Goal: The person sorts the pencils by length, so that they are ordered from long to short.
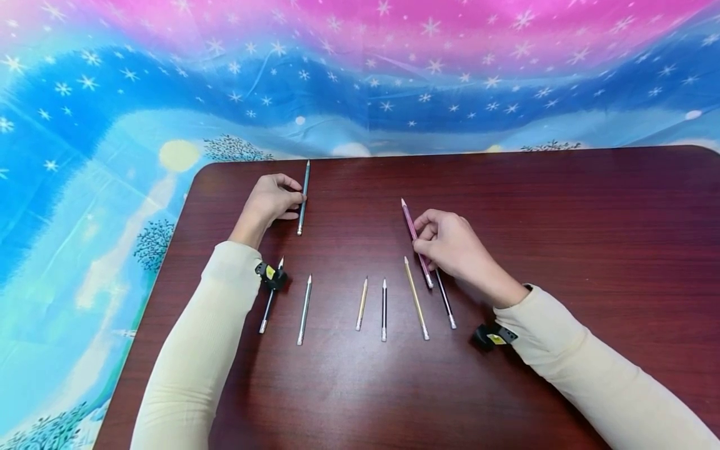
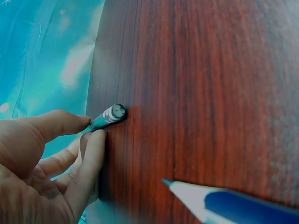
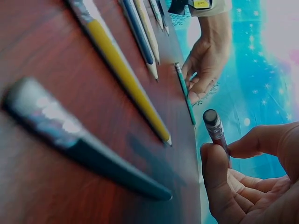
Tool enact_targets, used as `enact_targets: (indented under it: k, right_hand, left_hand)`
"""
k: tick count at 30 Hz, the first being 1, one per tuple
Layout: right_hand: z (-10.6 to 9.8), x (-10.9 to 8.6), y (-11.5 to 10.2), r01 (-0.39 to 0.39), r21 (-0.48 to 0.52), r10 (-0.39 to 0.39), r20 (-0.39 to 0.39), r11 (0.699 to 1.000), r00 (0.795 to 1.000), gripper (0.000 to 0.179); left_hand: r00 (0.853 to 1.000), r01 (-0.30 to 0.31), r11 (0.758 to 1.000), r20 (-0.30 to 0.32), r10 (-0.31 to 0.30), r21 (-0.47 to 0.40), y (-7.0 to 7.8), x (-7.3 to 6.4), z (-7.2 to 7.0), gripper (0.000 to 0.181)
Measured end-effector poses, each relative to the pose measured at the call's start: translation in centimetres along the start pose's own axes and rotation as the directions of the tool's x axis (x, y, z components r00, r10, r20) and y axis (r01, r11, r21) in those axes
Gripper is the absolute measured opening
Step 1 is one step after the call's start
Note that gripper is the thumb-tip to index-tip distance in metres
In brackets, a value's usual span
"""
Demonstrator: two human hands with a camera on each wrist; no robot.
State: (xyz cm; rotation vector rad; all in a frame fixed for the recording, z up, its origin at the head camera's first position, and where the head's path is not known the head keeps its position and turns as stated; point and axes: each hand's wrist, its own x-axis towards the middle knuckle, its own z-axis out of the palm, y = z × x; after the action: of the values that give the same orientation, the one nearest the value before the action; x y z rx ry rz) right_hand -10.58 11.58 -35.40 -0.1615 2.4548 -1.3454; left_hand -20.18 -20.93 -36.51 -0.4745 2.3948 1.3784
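My left hand point(image 1: 274, 199) pinches a green-blue pencil point(image 1: 300, 217) between thumb and fingers near the table's far left edge. Its tip points away from me, and the white eraser end shows in the left wrist view. My right hand point(image 1: 452, 245) holds a pink pencil point(image 1: 409, 220) between fingertips and thumb, tip away from me and tilted left. In the right wrist view this pencil's eraser end point(image 3: 214, 122) stands off the tabletop. Below the right hand lies a black pencil point(image 1: 446, 301), its upper part hidden behind the hand. A yellow pencil point(image 1: 417, 303) lies just left of it.
A blue pencil point(image 1: 268, 312) lies under my left wrist, partly covered by the wrist camera point(image 1: 272, 275). To its right on the dark red-brown table point(image 1: 590, 237) lie a grey-green pencil point(image 1: 304, 312), a short yellow pencil point(image 1: 362, 306) and another black pencil point(image 1: 384, 312). A snowflake-patterned cloth point(image 1: 360, 69) hangs behind.
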Motion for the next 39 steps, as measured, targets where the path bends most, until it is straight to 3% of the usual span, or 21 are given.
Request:
enact_targets:
  k: [14,30,33,39]
  right_hand:
    - [1.5,3.9,-2.6,-0.021,0.119,0.020,0.011,0.993,1.000,0.023]
    - [5.9,8.9,-5.9,-0.123,0.346,0.112,0.052,0.930,0.992,0.018]
    - [6.8,9.8,-6.2,-0.137,0.363,0.130,0.045,0.922,0.991,0.015]
    - [8.3,11.4,-7.1,-0.130,0.338,0.134,0.010,0.932,0.991,0.009]
  left_hand:
    - [1.000,-0.028,0.999,0.009,0.028,-0.029,-0.4,0.3,0.1,0.022]
    - [0.999,-0.031,0.999,0.008,0.032,-0.044,-0.7,0.0,0.0,0.023]
    - [0.999,-0.038,0.998,0.008,0.038,-0.043,-0.8,0.0,0.0,0.022]
    - [0.999,-0.042,0.998,0.000,0.042,-0.040,-0.9,0.1,0.0,0.022]
